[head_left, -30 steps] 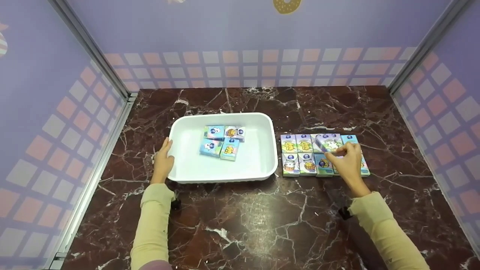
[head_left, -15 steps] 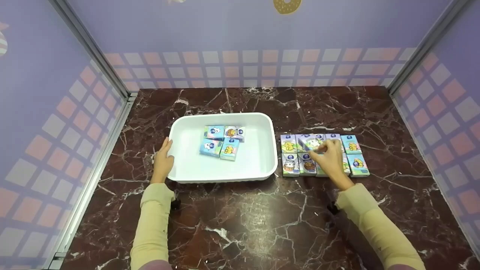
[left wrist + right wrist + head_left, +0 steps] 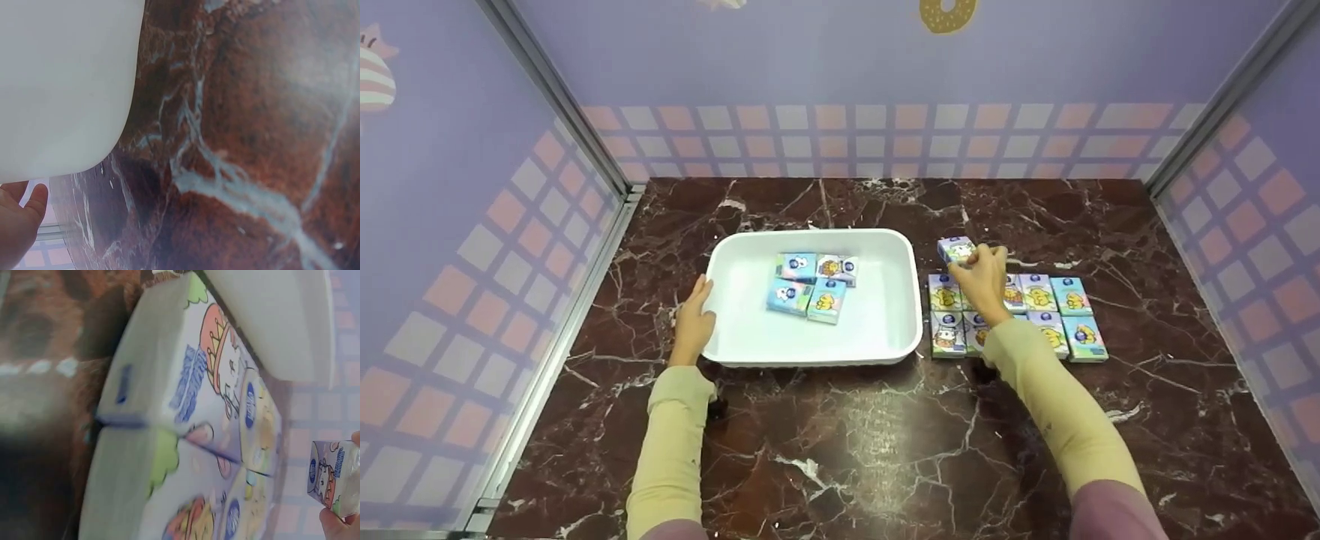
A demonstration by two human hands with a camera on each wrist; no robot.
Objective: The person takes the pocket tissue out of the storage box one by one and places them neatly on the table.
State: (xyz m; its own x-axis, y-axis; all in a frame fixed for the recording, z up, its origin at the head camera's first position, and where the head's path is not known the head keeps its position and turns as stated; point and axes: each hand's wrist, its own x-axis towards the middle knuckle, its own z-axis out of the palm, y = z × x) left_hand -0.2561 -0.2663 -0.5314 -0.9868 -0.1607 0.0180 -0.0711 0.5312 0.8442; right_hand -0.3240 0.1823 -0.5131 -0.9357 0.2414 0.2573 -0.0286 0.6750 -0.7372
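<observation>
Over on the right, right hand point(image 3: 984, 283) pinches one purple pack point(image 3: 955, 249) between thumb and fingers, now past the far edge of the two pack rows point(image 3: 948, 334) instead of above them as it was half a second ago; my read: picked, not yet placed, since it's outside the white tray point(image 3: 877, 322) and its four packs point(image 3: 826, 301). Left hand point(image 3: 694, 324) hasn't moved: fingers straight, thumb spread, at the tray's left wall. Right wrist cam resolves the held pack's blue lettering, too small in head view, while left wrist cam shows just part of that hand, a tray corner and marble top point(image 3: 253, 107), no packs
</observation>
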